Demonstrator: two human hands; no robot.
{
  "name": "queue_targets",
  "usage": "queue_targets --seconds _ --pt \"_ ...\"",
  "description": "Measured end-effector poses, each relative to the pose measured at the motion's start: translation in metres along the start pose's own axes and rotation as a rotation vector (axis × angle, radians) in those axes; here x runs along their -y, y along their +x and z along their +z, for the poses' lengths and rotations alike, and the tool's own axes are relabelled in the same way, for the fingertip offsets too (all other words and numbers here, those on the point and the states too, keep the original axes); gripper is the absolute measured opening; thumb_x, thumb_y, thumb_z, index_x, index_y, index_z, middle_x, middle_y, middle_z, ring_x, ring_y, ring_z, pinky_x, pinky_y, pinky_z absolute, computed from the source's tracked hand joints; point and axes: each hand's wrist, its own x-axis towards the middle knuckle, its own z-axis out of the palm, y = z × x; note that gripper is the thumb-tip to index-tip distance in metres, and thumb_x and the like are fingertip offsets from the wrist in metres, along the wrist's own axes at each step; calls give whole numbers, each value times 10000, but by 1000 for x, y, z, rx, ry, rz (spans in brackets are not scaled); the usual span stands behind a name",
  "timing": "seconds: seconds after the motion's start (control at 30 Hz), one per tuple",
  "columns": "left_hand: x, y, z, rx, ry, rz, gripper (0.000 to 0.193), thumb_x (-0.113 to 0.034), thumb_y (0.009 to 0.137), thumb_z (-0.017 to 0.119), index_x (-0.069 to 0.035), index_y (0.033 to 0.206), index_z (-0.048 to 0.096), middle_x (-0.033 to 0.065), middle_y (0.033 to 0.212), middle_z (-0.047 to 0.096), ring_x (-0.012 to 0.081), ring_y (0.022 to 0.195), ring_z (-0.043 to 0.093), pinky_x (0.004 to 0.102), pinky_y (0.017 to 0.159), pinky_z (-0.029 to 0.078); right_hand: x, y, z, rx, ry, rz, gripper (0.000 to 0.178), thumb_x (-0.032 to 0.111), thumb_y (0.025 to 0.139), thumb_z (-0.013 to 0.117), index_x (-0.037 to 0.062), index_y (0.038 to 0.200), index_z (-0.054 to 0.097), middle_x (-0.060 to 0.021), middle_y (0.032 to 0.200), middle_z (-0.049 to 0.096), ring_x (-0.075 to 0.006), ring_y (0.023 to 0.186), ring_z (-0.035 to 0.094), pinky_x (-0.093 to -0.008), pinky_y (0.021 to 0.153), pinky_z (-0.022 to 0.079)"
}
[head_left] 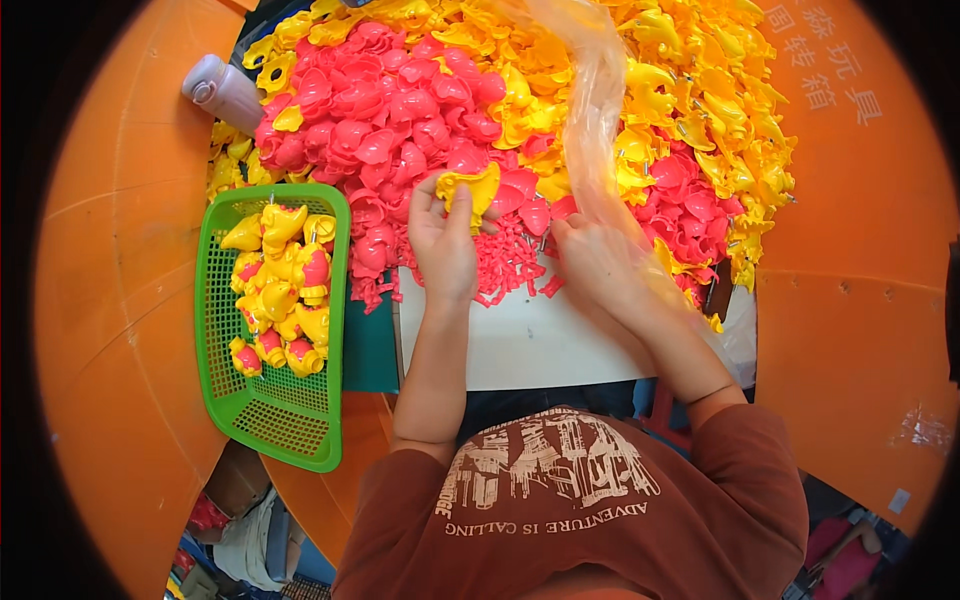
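Observation:
My left hand [445,250] pinches a yellow curved plastic toy shell [482,188] between thumb and fingers, in front of a heap of glossy pink plastic shells [385,115]. To its right, my right hand [598,262] reaches to the near edge of the heap with its fingers bent together among pink pieces. What these fingers grip, if anything, is hidden. Small thin pink parts [508,268] lie between the two hands. Below them is the bare front of a white board [520,355].
A green mesh basket [342,300] on the left holds several yellow-and-pink toy figures [280,290]. Behind it stands a lavender bottle [228,95]. Yellow shells [720,130] pile up at the right, and a clear plastic bag [594,120] trails beside my right arm. Orange panels [850,330] flank the work area.

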Motion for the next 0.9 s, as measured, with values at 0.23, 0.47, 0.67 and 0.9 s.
queue_targets --seconds 0.23,0.47,0.67,0.9 --pt "0 -10 7 108 142 -38 209 -45 895 522 7 1078 436 95 887 577 122 636 590 213 520 485 -9 17 8 15 -47 36 167 122 690 647 0 797 608 -137 786 604 -288 704 629 -386 611 505" --pt "16 -15 10 128 336 229 181 -6 873 535 34 1043 490 83 884 581 85 745 565 202 592 466 2 21 -35 -281 1285 118 174 25 832 597 -33 991 634 -75 923 627 -136 779 601 -259 686 486" --pt "12 -22 15 99 378 282 177 33 850 551 53 1024 527 88 845 602 82 738 575 208 604 465 11 31 -27 -283 1617 -34 160 -13 833 612 -32 991 624 -61 920 613 -101 842 587 -224 755 482" --pt "11 -22 14 64 296 372 193 48 838 565 68 1027 536 69 816 614 72 694 579 202 581 469 14 34 -27 -290 1612 -5 113 -12 818 634 -32 928 616 -57 885 613 -102 815 591 -219 722 484"
